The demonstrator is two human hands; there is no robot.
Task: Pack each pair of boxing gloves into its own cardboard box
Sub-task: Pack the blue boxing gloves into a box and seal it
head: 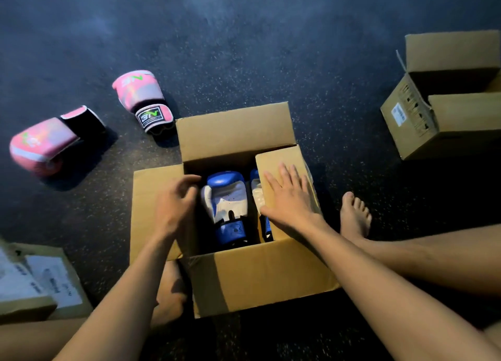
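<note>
We see one blue glove (229, 206) lying in the box (260, 276), its partner (256, 191) mostly hidden under the flap (282, 165) beneath our flat, spread right hand (287, 198). Our left hand (176, 206) curls loosely at the opposite flap (151, 195), grip unclear; the pink gloves (143, 97) lie on the floor (244, 49).

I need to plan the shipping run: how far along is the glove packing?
Done: the blue gloves sit in the middle box. In hand: the right hand presses a flap down; the left hand is at the opposite flap. Left: two pink gloves lie on the floor; an open box waits at right.
</note>
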